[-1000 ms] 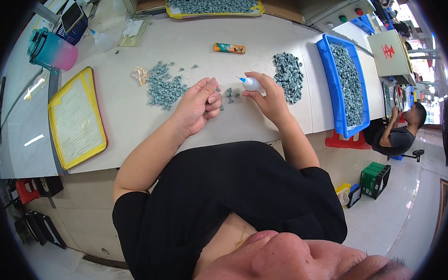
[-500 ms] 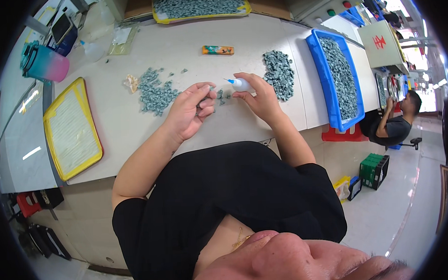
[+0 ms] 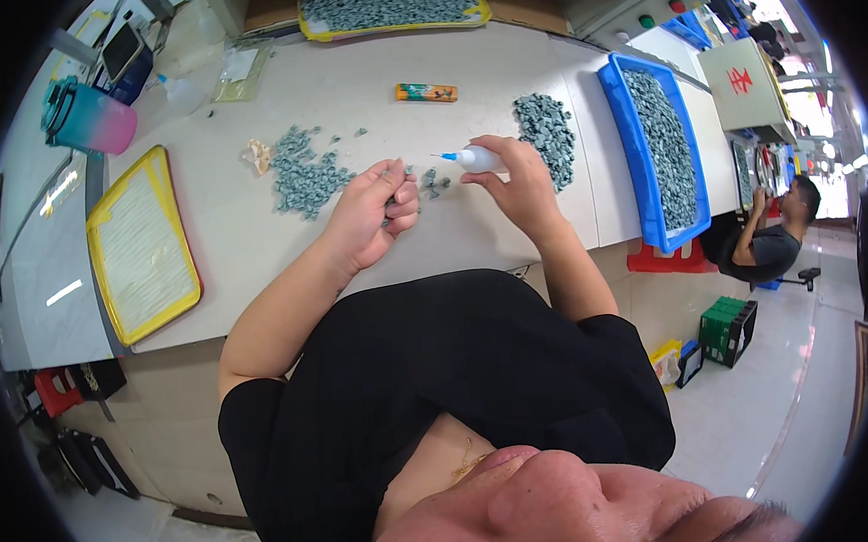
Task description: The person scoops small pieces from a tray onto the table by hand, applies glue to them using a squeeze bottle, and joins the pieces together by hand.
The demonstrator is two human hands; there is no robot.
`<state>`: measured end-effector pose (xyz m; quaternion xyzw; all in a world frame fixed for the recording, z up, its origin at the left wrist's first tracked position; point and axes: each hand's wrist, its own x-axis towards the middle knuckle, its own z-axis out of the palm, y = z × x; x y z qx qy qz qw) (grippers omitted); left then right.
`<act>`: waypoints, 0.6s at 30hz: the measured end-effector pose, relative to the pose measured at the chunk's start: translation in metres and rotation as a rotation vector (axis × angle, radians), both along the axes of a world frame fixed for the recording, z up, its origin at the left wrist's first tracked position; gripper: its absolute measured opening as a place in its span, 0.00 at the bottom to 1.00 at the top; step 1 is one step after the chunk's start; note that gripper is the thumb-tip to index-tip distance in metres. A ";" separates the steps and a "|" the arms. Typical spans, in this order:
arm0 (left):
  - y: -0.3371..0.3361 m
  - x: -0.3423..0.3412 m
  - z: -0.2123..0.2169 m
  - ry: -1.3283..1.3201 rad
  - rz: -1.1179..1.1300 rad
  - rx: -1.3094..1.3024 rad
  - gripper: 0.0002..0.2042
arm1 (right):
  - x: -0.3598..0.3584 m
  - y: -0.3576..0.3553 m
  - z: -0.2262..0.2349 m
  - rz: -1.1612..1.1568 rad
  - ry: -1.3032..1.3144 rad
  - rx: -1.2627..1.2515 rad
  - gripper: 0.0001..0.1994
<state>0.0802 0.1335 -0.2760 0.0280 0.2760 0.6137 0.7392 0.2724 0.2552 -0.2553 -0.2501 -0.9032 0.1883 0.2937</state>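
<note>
My right hand point(image 3: 520, 177) grips a white squeeze bottle point(image 3: 481, 158) with a blue nozzle and a thin needle tip, which points left. Opposite the needle, my left hand point(image 3: 379, 204) is closed, thumb against curled fingers, with small grey-green pieces partly showing between them. How many it holds is hidden. On the table between the hands lie several loose green pieces point(image 3: 433, 184). A scattered heap of the same pieces point(image 3: 306, 175) spreads to the left of my left hand. Beyond my right hand is a denser pile of green pieces point(image 3: 546, 138).
An orange-and-green tube-shaped pack point(image 3: 427, 93) lies ahead. At the right stands a blue bin point(image 3: 621, 150) full of pieces; a yellow-rimmed tray point(image 3: 191, 265) lies left. Another filled tray point(image 3: 397, 29) sits at the back. A teal-pink bottle point(image 3: 99, 125) stands far left. Another person sits at the far right.
The fingers of my left hand have curled in further, and the thumb has shifted. My right hand with the squeeze bottle has moved very slightly right. The whole view has shifted a little.
</note>
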 end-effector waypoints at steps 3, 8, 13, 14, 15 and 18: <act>-0.001 0.001 0.003 0.037 -0.039 0.023 0.11 | 0.000 0.003 0.006 -0.003 -0.006 0.152 0.21; -0.001 0.003 0.003 0.098 0.004 0.004 0.10 | -0.002 0.002 0.016 0.003 -0.029 0.292 0.20; -0.001 0.003 0.002 0.128 -0.009 0.000 0.10 | -0.004 0.000 0.022 -0.013 -0.066 0.419 0.20; -0.001 0.003 0.003 0.140 -0.010 -0.002 0.10 | -0.004 0.000 0.023 -0.015 -0.077 0.457 0.19; -0.001 0.003 0.003 0.138 -0.010 -0.002 0.10 | -0.005 0.000 0.024 -0.017 -0.087 0.494 0.19; 0.000 0.002 0.004 0.161 -0.008 -0.017 0.10 | -0.005 0.000 0.028 -0.034 -0.111 0.544 0.18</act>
